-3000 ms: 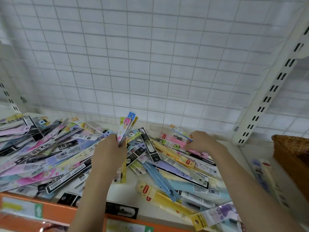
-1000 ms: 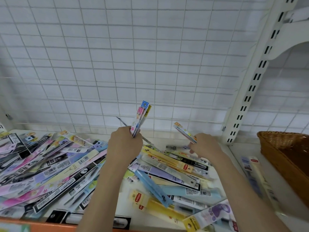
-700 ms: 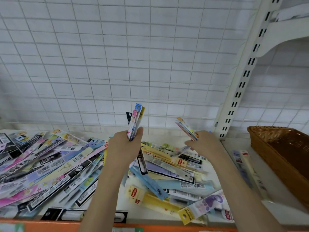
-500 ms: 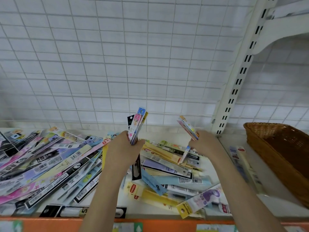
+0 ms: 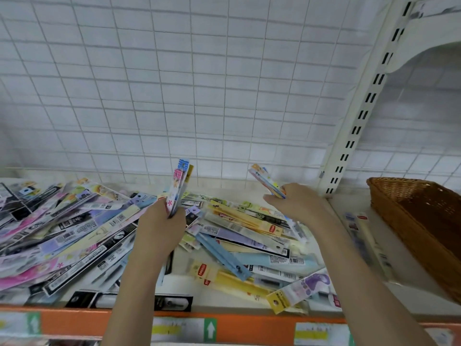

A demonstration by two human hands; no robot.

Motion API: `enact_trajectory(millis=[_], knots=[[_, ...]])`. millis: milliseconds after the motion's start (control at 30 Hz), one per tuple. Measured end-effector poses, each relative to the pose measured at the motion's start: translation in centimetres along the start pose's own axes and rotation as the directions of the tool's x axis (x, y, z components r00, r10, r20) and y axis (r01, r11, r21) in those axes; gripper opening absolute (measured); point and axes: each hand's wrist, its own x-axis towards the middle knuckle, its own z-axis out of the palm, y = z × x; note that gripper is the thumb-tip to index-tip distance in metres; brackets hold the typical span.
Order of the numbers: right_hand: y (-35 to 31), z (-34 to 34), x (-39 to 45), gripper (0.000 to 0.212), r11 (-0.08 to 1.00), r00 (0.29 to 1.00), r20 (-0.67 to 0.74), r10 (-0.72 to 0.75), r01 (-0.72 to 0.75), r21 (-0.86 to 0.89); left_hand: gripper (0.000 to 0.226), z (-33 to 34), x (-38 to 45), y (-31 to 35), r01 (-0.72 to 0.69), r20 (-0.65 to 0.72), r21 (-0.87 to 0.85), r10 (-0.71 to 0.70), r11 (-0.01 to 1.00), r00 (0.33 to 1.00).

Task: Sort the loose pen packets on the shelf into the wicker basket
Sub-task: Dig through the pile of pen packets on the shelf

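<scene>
Both hands have lifted clear of the shelf [image 5: 179, 275] pile: left hand [image 5: 159, 228] fingers grip a packet bundle [image 5: 180, 186], right hand [image 5: 296, 203] fingers pinch one packet [image 5: 265, 182]; the wicker basket [image 5: 421, 221] lies to their right, transfer pending.

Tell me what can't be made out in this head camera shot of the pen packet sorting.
- Wicker basket: cut off by the right edge, contents unseen.
- Bunch of packets in the left hand: edge-on, count unclear.
- Packet in the right hand: its lower end is hidden behind the hand.
- Pile of pen packets: print blurred, lower layers covered.
</scene>
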Motion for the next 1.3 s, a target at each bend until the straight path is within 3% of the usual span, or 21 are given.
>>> enact_trajectory(millis=[133,267,333,433,500,667,767,1033,1167,1300], knots=[[-1.5,1.1,0.5,0.039,0.994,0.997,0.019,-0.073,0.074,-0.085,0.044,-0.9,-0.2,-0.4,0.046,-0.04,-0.086,-0.049,0.995,0.998],[-3.4,2.9,1.0,0.014,0.981,0.984,0.081,-0.161,0.168,-0.093,0.032,-1.5,0.0,-0.5,0.153,-0.016,-0.269,-0.164,0.951,0.986],[-4.1,3.9,1.3,0.019,0.973,0.976,0.132,-0.172,0.189,-0.132,0.027,-1.8,0.0,-0.7,0.164,-0.012,-0.266,-0.173,0.95,0.985],[-4.8,5.1,1.8,0.034,0.969,0.965,0.22,-0.144,0.183,-0.167,0.03,-2.3,0.1,-1.1,0.123,-0.032,-0.148,-0.129,0.981,0.991],[-5.1,5.3,2.1,0.031,0.971,0.964,0.234,-0.13,0.172,-0.167,0.032,-2.7,0.0,-1.2,0.088,-0.046,-0.062,-0.091,0.994,0.995],[-5.5,3.5,2.0,0.023,0.979,0.981,0.147,-0.123,0.144,-0.142,0.034,-3.3,0.5,-1.5,0.123,0.01,0.008,-0.124,0.992,0.992],[-5.5,2.2,1.3,0.011,0.989,0.985,0.099,-0.138,0.143,-0.042,0.035,-3.0,1.3,-2.1,0.124,0.014,0.137,-0.127,0.983,0.992],[-5.2,1.1,-1.8,0.007,0.982,0.984,0.043,-0.171,0.167,0.093,0.035,-0.7,1.7,-2.9,0.157,0.007,0.425,-0.176,0.892,0.984],[-5.2,0.4,-2.4,0.021,0.978,0.98,-0.018,-0.2,0.201,0.058,0.036,-0.2,1.6,-2.4,0.152,0.005,0.503,-0.178,0.851,0.984],[-4.9,0.3,-2.5,0.035,0.983,0.978,-0.108,-0.176,0.18,0.025,0.017,-0.4,1.7,-2.4,0.13,0.012,0.511,-0.158,0.85,0.987]])
